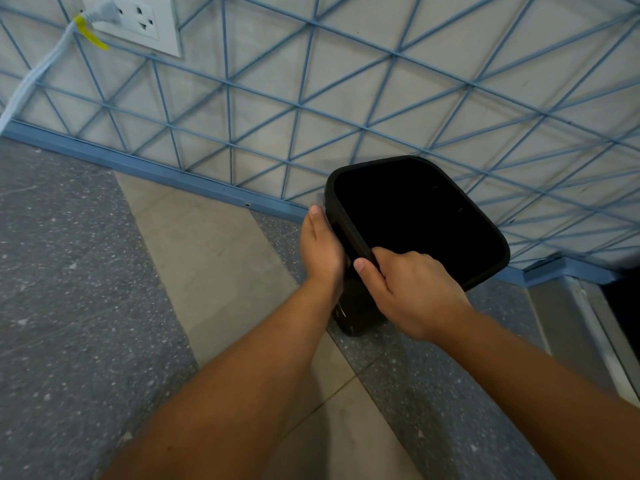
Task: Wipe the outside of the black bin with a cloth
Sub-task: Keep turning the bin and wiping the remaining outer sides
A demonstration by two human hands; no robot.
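Gripping the rim of the black bin (419, 216), the right hand (412, 289) steadies it; the left hand (322, 251) presses flat on its outer wall, apparently to wipe; no cloth shows.

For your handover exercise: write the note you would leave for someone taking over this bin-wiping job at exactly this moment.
Left hand: flat against the outer left side of the black bin, fingers straight; a pale sliver at the fingertips may be the cloth, but I cannot tell.
Right hand: grips the bin's near rim, thumb outside, fingers over the edge.
Bin: on the floor by the blue-lined wall, tilted towards the camera.
Done: cannot be judged.
Left: confirm the cloth, then wipe every outer side.
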